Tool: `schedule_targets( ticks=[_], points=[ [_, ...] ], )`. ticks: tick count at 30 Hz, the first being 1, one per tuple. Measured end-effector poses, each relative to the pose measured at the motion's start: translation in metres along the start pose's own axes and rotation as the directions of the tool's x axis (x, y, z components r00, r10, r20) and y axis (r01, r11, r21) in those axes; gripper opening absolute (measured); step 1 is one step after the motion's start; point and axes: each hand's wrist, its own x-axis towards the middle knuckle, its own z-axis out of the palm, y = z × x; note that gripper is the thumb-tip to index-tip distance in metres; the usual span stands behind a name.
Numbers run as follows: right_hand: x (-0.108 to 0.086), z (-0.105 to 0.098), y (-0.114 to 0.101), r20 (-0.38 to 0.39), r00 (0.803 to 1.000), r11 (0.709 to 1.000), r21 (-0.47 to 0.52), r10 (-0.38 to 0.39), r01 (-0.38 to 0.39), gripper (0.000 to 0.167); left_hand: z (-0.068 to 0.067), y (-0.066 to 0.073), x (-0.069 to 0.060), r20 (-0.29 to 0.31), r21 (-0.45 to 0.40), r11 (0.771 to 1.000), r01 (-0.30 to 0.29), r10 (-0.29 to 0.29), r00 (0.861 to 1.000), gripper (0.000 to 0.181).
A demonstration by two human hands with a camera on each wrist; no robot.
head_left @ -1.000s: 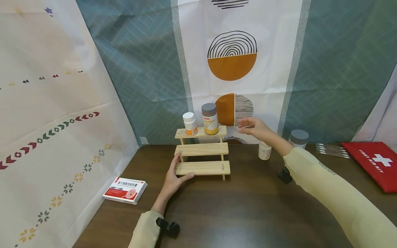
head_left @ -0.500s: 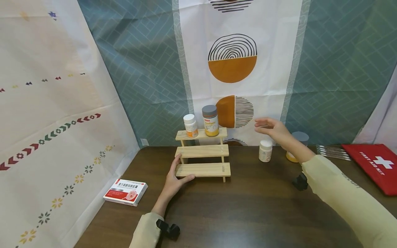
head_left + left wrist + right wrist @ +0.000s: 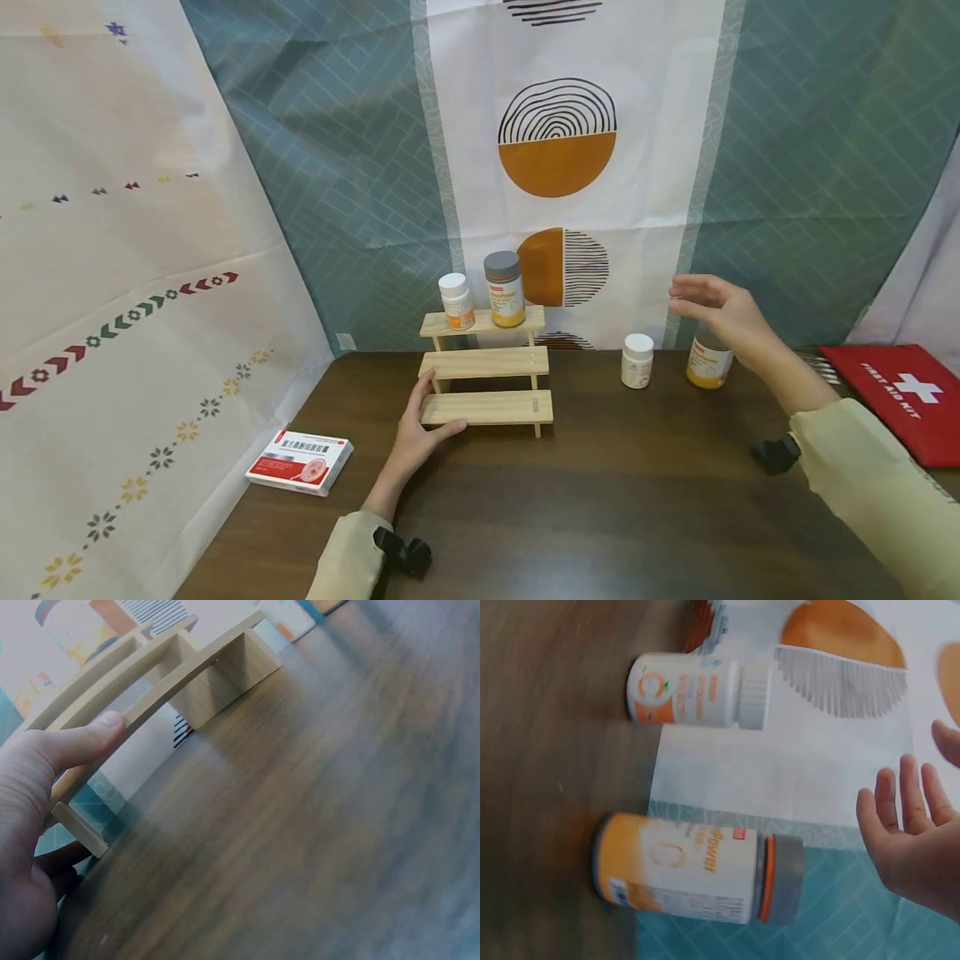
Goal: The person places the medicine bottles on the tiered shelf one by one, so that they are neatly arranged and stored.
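My left hand [image 3: 414, 440] holds the left end of a three-step wooden shelf [image 3: 483, 362]. In the left wrist view, the thumb lies on the front step and other fingers pass beneath it. On the top step stand a small white pill bottle [image 3: 457, 302] and a larger grey-lidded supplement jar [image 3: 505, 290]. My right hand [image 3: 729, 312] is in the air with nothing in it, fingers loosely bent. It partly hides another grey-lidded jar [image 3: 708, 363] on the table. A white-capped bottle [image 3: 637, 362] stands left of that jar. Both also show upright beyond the hand in the right wrist view.
A red and white medicine box [image 3: 299, 462] lies at the left by the patterned cloth. At the far right lies a red first aid kit pouch [image 3: 903, 400], beside several thin packaged sticks [image 3: 819, 367], partly hidden by the right arm. A fabric backdrop rises behind the table.
My right hand has moved rightward, away from the shelf and past the white-capped bottle to above the grey-lidded jar. The left hand and shelf have stayed put.
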Motion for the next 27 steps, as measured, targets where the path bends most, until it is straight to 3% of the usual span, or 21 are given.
schedule_targets(
  ticks=[5,7,9,12,13,15,24,26,27],
  points=[
    [-0.009,-0.005,0.012,-0.111,0.994,0.990,0.141,0.021,-0.005,0.036,-0.003,0.019,-0.003,0.016,-0.009,1.000,0.001,-0.001,1.000,0.094],
    [-0.012,-0.007,0.018,-0.145,0.989,0.962,0.269,0.004,0.036,0.030,-0.003,0.019,-0.003,0.013,-0.007,1.000,0.005,-0.005,1.000,0.094],
    [-0.014,-0.009,0.022,-0.171,0.985,0.892,0.441,-0.025,0.099,0.028,-0.002,0.011,-0.002,0.002,-0.007,1.000,0.011,-0.011,1.000,0.095],
    [-0.016,-0.011,0.027,-0.209,0.976,0.721,0.667,-0.057,0.185,0.029,-0.001,0.000,0.000,-0.005,0.004,1.000,0.003,-0.003,1.000,0.096],
    [-0.016,-0.011,0.029,-0.225,0.973,0.674,0.710,-0.059,0.205,0.029,-0.001,-0.002,0.000,-0.005,0.006,1.000,-0.002,0.002,1.000,0.095],
    [-0.017,-0.010,0.030,-0.266,0.963,0.608,0.757,-0.048,0.239,0.029,-0.001,-0.004,0.000,-0.003,0.003,1.000,-0.017,0.017,1.000,0.095],
    [-0.010,-0.005,0.034,-0.423,0.895,0.443,0.836,0.143,0.324,0.028,-0.002,-0.005,0.000,-0.013,-0.009,1.000,-0.022,0.022,1.000,0.095],
    [-0.008,-0.006,0.035,-0.449,0.872,0.448,0.832,0.195,0.328,0.029,-0.001,-0.005,0.000,-0.007,-0.015,1.000,-0.018,0.018,1.000,0.096],
    [-0.008,-0.006,0.037,-0.464,0.858,0.469,0.822,0.220,0.324,0.029,-0.001,-0.005,0.000,-0.002,-0.016,1.000,-0.015,0.015,1.000,0.096]
  ],
)
